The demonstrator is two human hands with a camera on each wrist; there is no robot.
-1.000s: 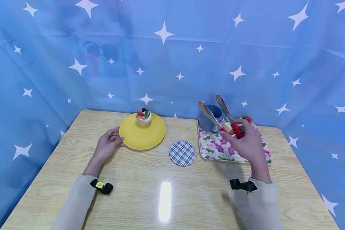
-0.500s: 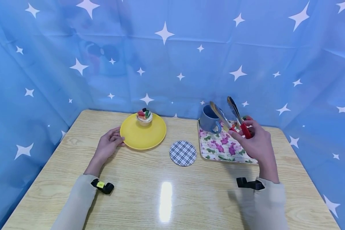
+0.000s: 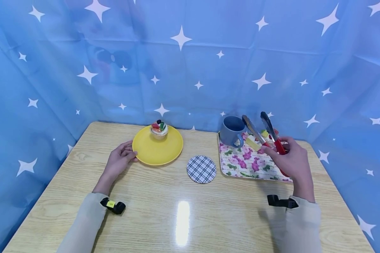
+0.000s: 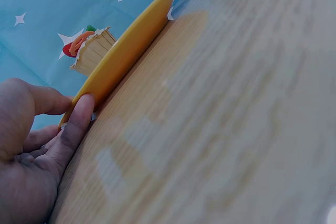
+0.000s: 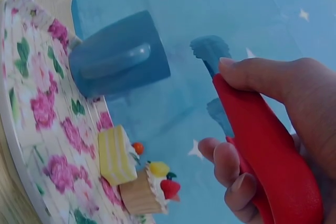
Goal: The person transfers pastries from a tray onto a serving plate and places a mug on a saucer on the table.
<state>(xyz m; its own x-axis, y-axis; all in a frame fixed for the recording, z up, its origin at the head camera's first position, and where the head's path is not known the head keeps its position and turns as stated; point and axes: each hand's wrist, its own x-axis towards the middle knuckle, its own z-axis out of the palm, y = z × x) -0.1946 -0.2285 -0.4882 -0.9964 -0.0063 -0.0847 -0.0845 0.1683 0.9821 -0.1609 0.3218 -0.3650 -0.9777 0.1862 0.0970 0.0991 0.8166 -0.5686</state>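
On the left of the head view, my left hand [image 3: 118, 157] pinches the near-left rim of a yellow plate [image 3: 156, 153]. A cupcake [image 3: 159, 130] with fruit topping stands toward the plate's back. My right hand [image 3: 291, 158] holds a pair of tongs [image 3: 278, 143] by the red handles, their metal arms spread apart with nothing between the tips. The tongs are over the right side of a floral tray [image 3: 245, 168]. That tray bears a blue mug [image 3: 232, 130], a yellow cake slice [image 5: 116, 153] and another cupcake [image 5: 143, 191], which the hand and tongs partly hide in the head view.
A round checked coaster [image 3: 201, 169] lies on the wooden table [image 3: 139, 211] between plate and tray. Behind the table hangs a blue curtain [image 3: 177, 91] with white stars.
My right hand has moved right with the tongs, away from the mug, and the cake slice shows more fully. The left hand stays on the plate rim.
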